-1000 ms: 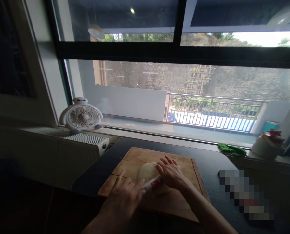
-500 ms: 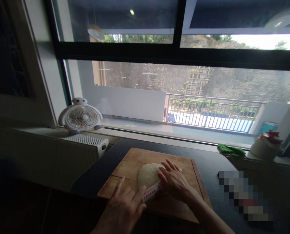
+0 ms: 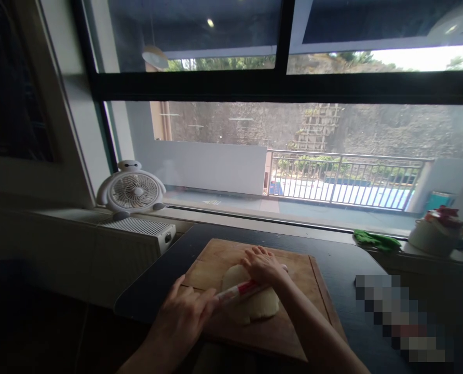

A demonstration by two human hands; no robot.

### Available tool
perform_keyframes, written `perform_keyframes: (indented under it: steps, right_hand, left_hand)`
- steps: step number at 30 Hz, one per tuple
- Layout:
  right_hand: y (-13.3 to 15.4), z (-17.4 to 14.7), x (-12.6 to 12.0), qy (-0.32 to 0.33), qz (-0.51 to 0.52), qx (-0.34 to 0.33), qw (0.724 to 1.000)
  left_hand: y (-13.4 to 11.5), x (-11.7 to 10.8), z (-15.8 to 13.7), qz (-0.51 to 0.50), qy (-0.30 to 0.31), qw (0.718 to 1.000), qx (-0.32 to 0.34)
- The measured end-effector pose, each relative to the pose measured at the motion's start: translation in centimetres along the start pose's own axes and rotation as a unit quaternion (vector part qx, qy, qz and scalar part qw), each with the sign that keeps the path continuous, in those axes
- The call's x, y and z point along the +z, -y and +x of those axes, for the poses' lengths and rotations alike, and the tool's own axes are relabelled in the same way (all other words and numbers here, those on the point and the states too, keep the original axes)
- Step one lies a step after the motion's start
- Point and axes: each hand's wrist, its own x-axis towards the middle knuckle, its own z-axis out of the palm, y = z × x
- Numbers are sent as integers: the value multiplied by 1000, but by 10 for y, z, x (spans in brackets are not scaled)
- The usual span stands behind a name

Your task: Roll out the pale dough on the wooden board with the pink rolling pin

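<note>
A rolling pin with a red-and-white printed surface lies slantwise across a pale slab of dough. The dough rests flattened on a wooden board. At the pin's near left end, my left hand is closed over it, hiding that end. My right hand presses on the far right part, with its fingers bent over the pin and reaching beyond it. The pin's rounded tip shows just right of that hand. Part of the dough is hidden beneath the right hand and the pin.
The board lies on a dark table. A white fan stands at the left by the window, above a radiator. A green cloth and a white pot are on the sill. A blurred-out item lies at the right.
The rolling pin and both hands have moved away from me across the dough. More of the dough's near edge shows now. My left fingers have gone from pointing outward to curled.
</note>
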Motion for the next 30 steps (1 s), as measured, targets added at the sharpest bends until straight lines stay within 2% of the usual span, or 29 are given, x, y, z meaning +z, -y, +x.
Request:
perform_keyframes:
  steps: [2,4,8,11,13,16,22,24,27,30]
  right_hand:
    - [5,10,4,-10,5,9,1000]
    - [9,3,7,-21,6,15,1000]
    - [11,-50,11,-38,-7,13,999]
    - [10,-93,14,-81,-21,-3,996]
    - [9,-106,14,-93,-27,-6,995]
    - [10,-92,14,-81,-29,2,996]
    - [8,-6,10,-38,-4,44,998]
    - [5,11,10,-33,2,53,998]
    - [5,5,12,-38,6,62,997]
    - [10,-34,16,-63,-5,62,996]
  left_hand:
    - [6,0,1,-4,1,1000,-8]
    - [8,-1,-2,-15,-4,1000,-5]
    - [-2,-2,-14,-39,-18,999,17]
    - [-13,-4,-23,-48,-31,998,33]
    - [-17,-5,-25,-50,-37,997,45]
    - [-12,-3,-17,-45,-39,997,41]
    - [18,13,16,-24,-62,998,-13]
    - [22,17,21,-23,-62,998,-13]
    - [19,16,18,-29,-52,998,-7]
    - [11,9,7,-36,-47,998,9]
